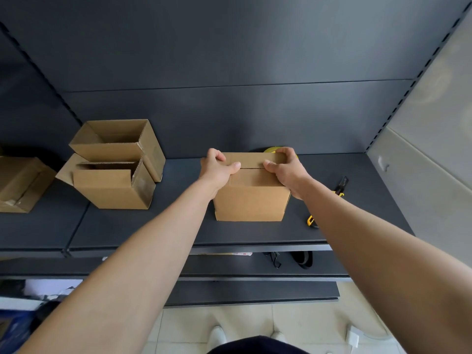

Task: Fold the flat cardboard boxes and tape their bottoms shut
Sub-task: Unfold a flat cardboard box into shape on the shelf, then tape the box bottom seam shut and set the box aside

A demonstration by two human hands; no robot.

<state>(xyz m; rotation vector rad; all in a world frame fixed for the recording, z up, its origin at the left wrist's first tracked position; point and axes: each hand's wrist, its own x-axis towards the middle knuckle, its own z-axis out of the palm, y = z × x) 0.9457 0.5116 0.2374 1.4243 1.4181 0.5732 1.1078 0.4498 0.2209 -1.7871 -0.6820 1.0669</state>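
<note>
On the dark shelf [153, 226] stands a cardboard box [251, 200], flaps closed. The left hand [217, 172] and right hand [286, 172] curl over its ends, thumbs at the seam. A yellow tape roll [272, 149] peeks out behind. The right forearm half hides a utility knife [312, 221]; two open boxes [115, 185] stand left.

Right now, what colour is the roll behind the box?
Yellow; the roll shows best in the head view.
</note>
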